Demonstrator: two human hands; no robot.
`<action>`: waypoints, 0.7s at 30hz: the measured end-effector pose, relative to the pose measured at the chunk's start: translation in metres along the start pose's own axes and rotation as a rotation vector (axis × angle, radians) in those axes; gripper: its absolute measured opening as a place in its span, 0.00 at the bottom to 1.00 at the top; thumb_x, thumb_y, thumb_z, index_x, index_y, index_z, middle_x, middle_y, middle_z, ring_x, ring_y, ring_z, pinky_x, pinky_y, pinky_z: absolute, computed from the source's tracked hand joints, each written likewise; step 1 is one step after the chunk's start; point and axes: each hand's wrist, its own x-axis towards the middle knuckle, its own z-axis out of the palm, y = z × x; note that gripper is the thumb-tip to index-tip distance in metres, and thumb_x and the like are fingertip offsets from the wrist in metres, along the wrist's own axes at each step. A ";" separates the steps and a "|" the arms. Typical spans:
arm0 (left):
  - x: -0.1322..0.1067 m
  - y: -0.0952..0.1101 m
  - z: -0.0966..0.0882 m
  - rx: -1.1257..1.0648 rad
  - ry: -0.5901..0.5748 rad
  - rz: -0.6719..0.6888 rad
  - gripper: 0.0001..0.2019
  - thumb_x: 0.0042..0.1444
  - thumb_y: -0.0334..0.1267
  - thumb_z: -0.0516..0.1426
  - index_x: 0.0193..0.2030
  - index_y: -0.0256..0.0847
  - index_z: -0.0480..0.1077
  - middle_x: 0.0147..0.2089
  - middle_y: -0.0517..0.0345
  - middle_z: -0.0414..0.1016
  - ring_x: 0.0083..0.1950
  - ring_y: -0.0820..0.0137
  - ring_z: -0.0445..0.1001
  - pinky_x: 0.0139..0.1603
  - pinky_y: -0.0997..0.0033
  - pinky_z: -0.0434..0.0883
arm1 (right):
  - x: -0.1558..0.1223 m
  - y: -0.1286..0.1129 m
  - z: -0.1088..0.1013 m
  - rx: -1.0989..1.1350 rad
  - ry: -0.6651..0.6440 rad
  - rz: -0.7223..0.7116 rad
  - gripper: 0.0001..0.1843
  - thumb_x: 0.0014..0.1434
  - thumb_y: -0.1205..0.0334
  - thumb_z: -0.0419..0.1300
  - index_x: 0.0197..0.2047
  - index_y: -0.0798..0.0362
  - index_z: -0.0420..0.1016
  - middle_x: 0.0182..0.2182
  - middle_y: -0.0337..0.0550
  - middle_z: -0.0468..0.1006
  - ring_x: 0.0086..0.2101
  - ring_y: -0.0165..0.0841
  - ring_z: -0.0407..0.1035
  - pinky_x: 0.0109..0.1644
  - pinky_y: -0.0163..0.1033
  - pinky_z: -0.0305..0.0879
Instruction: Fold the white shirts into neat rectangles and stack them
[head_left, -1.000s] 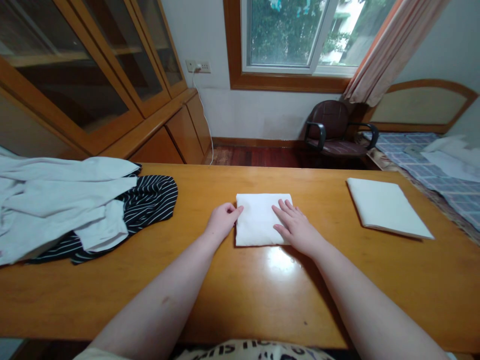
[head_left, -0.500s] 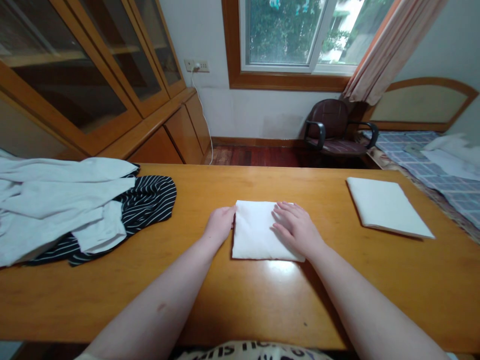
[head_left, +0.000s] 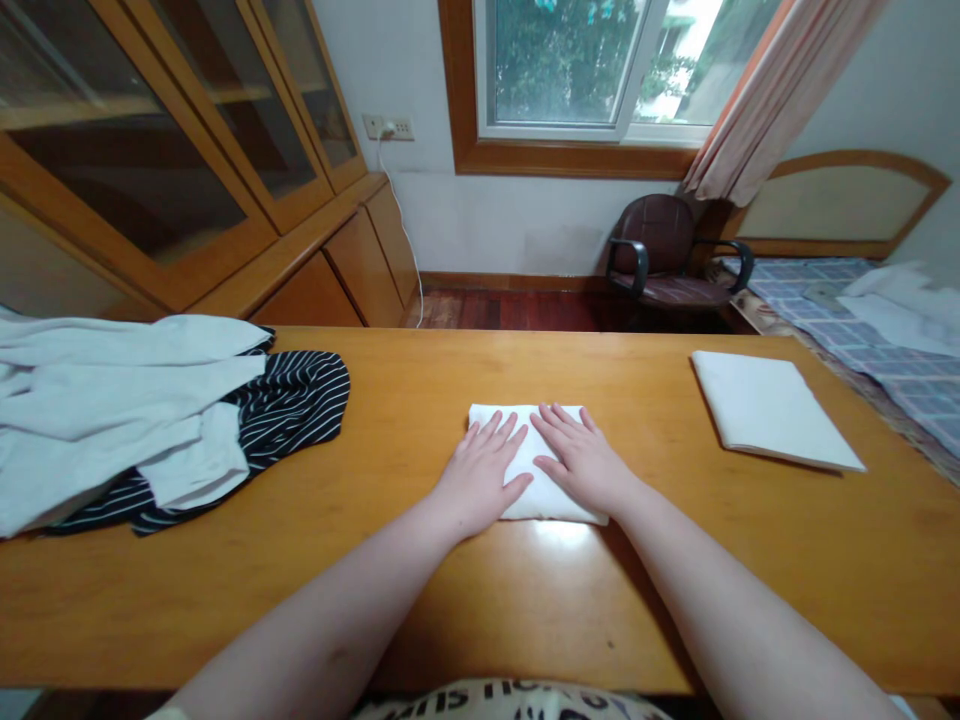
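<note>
A folded white cloth point(head_left: 529, 455) lies flat on the wooden table point(head_left: 420, 620), squarish in outline. On its left part my left hand point(head_left: 484, 475) rests palm down, fingers spread. My right hand point(head_left: 581, 455) lies flat over its right part, fingers also apart. Neither hand grips anything. The palms cover much of the cloth, leaving its middle, top edge and lower edge visible.
White clothing point(head_left: 127, 400) lies heaped at the table's left, over a black garment with white stripes point(head_left: 311, 395). A second folded white piece point(head_left: 772, 410) sits at the right. Beyond the table stand a glass-fronted cabinet point(head_left: 262, 220), an office chair point(head_left: 660, 245) and a bed point(head_left: 847, 300).
My left hand has moved from the cloth's left edge onto its top, opening flat. My right hand stays on the right part, its fingers shifted slightly left. The cloth has hardly moved.
</note>
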 end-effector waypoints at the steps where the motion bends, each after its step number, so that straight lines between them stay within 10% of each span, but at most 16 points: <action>1: 0.000 0.000 0.002 0.005 0.007 -0.017 0.31 0.61 0.52 0.48 0.68 0.44 0.51 0.71 0.51 0.46 0.72 0.59 0.41 0.69 0.51 0.43 | 0.000 0.000 0.001 -0.001 -0.001 0.013 0.33 0.64 0.45 0.45 0.68 0.49 0.50 0.67 0.48 0.50 0.66 0.41 0.43 0.66 0.59 0.35; 12: 0.005 -0.003 0.015 0.003 0.022 -0.235 0.43 0.55 0.55 0.51 0.69 0.28 0.41 0.71 0.33 0.36 0.71 0.50 0.34 0.67 0.49 0.46 | 0.002 -0.002 0.009 -0.005 0.056 0.266 0.43 0.60 0.39 0.46 0.70 0.57 0.43 0.68 0.56 0.42 0.66 0.46 0.37 0.65 0.61 0.34; 21: 0.014 -0.019 0.001 0.012 0.015 -0.235 0.39 0.56 0.55 0.53 0.70 0.43 0.45 0.72 0.44 0.37 0.72 0.48 0.34 0.66 0.40 0.41 | 0.006 0.004 0.004 0.024 0.141 0.295 0.34 0.61 0.45 0.49 0.64 0.56 0.59 0.62 0.56 0.60 0.61 0.45 0.55 0.63 0.55 0.46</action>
